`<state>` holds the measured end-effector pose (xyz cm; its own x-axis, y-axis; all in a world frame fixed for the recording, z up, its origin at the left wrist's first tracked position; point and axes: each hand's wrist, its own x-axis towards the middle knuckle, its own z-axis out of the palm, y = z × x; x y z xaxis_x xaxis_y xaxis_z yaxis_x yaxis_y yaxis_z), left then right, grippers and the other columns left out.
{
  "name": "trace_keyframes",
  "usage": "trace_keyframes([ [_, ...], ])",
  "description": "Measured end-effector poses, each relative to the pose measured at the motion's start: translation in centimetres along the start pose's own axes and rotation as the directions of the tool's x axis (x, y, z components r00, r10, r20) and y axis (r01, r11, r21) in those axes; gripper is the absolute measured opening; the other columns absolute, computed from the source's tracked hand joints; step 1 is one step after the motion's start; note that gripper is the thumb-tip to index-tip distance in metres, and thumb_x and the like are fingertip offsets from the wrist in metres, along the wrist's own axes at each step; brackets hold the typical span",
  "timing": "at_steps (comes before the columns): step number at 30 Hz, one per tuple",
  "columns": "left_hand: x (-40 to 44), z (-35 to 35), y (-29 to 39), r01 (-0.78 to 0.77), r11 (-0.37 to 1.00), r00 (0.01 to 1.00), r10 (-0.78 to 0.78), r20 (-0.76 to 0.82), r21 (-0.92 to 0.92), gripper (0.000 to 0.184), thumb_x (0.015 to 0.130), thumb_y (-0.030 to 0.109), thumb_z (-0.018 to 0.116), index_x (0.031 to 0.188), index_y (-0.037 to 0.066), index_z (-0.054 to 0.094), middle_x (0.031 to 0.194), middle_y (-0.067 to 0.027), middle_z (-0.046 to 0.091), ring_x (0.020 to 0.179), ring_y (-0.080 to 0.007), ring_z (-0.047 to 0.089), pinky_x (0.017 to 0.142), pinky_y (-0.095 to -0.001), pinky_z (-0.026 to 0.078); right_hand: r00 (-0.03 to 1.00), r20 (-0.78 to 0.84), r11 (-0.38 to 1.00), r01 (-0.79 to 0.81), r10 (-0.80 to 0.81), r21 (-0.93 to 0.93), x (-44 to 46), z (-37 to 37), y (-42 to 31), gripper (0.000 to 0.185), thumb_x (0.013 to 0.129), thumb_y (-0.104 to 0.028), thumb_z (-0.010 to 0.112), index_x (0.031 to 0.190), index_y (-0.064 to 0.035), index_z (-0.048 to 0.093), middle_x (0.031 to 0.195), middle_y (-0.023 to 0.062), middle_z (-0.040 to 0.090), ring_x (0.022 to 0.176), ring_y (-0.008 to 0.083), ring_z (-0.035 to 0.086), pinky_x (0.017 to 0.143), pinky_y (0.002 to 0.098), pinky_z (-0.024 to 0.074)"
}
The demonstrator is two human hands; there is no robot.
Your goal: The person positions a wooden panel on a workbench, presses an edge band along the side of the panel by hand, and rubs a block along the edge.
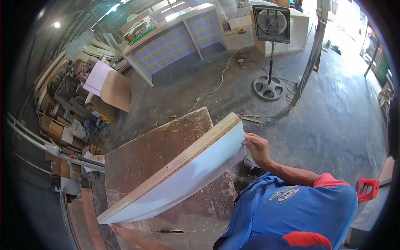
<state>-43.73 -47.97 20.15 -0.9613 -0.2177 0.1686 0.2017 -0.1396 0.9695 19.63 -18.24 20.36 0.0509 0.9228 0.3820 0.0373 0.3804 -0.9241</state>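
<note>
A long, thick panel [187, 171] with a white face and bare wooden edges stands on its edge, slanting across a worn brown worktable [158, 143]. My right hand [257, 146] grips its upper right end, thumb on the white face. At the lower left end, my left hand [118, 230] touches the bottom corner; most of its fingers are hidden beneath the panel. Thin, clear film seems to hang along the lower side of the white face.
A pedestal fan [271, 25] stands on the floor beyond the table, near a post [310, 54] and loose cables. Behind is a large white cabinet [175, 41]. Scrap boards and boxes [62, 125] pile up at left. A red-handled tool [367, 190] is at right.
</note>
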Motion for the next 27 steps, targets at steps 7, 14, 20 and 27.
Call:
trace_keyframes([
  [7, -2.4, 2.2, 4.9, -0.281, 0.910, 0.949, 0.310, -0.049, 0.306, 0.054, 0.105, 0.038, 0.037, 0.135, -0.003, 0.056, 0.135, -0.0190, 0.058, 0.127, -0.0317, 0.053, 0.108, -0.0467, 0.041, 0.992, 0.116, 0.987, -0.061, 0.044, 0.147, 0.6, -0.5, 0.5, 0.027, 0.092, -0.003, 0.066, 0.120, -0.0016, 0.067, 0.128, 0.0123, 0.064, 0.115, 0.0189, 0.062, 0.095, 0.0327, 0.0509],
  [14, -22.7, 9.9, 21.0, -0.799, 0.538, 0.215, 0.673, 0.708, -0.268, 0.055, 0.103, 0.039, 0.043, 0.137, -0.002, 0.055, 0.141, -0.0198, 0.055, 0.134, -0.0352, 0.048, 0.113, -0.0485, 0.035, 0.989, 0.147, 0.989, -0.037, 0.015, 0.147, 1.2, -0.7, 0.6, 0.026, 0.094, -0.010, 0.068, 0.119, -0.0038, 0.065, 0.126, 0.0093, 0.062, 0.111, 0.0158, 0.061, 0.091, 0.0316, 0.0496],
  [20, -31.7, 14.6, 23.2, -0.825, 0.368, -0.306, 0.346, 0.887, -0.428, 0.043, 0.092, 0.022, 0.064, 0.134, 0.012, 0.063, 0.136, -0.0122, 0.059, 0.122, -0.0335, 0.058, 0.106, -0.0444, 0.042, 0.974, 0.225, 0.995, -0.033, 0.011, 0.097, 1.8, -1.5, -0.3, 0.027, 0.094, -0.014, 0.069, 0.120, -0.0051, 0.065, 0.127, 0.0083, 0.062, 0.113, 0.0164, 0.060, 0.089, 0.0324, 0.0495],
  [27, -32.1, 15.1, 19.7, -0.751, 0.515, -0.202, 0.418, 0.886, -0.414, 0.037, 0.088, 0.013, 0.068, 0.124, 0.020, 0.072, 0.118, -0.0080, 0.070, 0.102, -0.0290, 0.064, 0.091, -0.0408, 0.048, 0.934, 0.107, 0.917, 0.356, -0.342, -0.179, 5.4, -2.0, -7.5, 0.037, 0.087, -0.014, 0.073, 0.123, -0.0085, 0.065, 0.130, 0.0123, 0.060, 0.118, 0.0271, 0.059, 0.097, 0.0387, 0.0495],
])
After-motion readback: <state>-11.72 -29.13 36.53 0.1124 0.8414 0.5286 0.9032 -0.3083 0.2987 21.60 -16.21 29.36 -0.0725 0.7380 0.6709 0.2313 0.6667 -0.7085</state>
